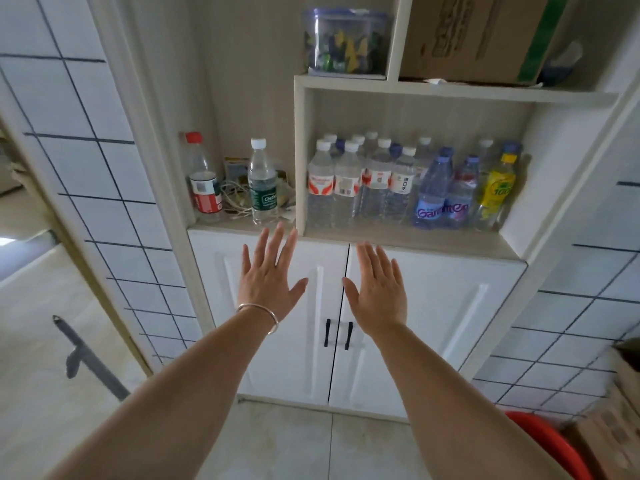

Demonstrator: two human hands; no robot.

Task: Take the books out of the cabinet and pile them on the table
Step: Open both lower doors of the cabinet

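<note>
From the head camera, the person stands facing a white cabinet (433,306) whose two lower doors are shut, so nothing of the task has begun. No books show anywhere, and no table either; I take it the books sit behind those doors, though that is only a guess.

Both arms reach forward. The left hand (268,278) is spread flat with fingers fanned, palm toward the left door and holding nothing; a thin silver bangle (259,311) circles its wrist. The right hand (379,289) is likewise flat and empty in front of the right door. Whether either palm touches the panel I cannot tell.

The step in hand looks like opening up. Two slim black handles (338,334) hang just below the hands, either side of the centre seam; the next move calls for dropping to them, hooking fingers behind and swinging the doors outward.

The doors are smooth, glossy white with raised rectangular moulding. Above them, an open shelf of pale woodgrain holds a crowd of clear plastic water bottles (381,181), ribbed and soft-walled. Higher still sit a see-through lidded tub (346,43) and a cardboard box (478,36). White tile with dark grout flanks the cabinet.
</note>
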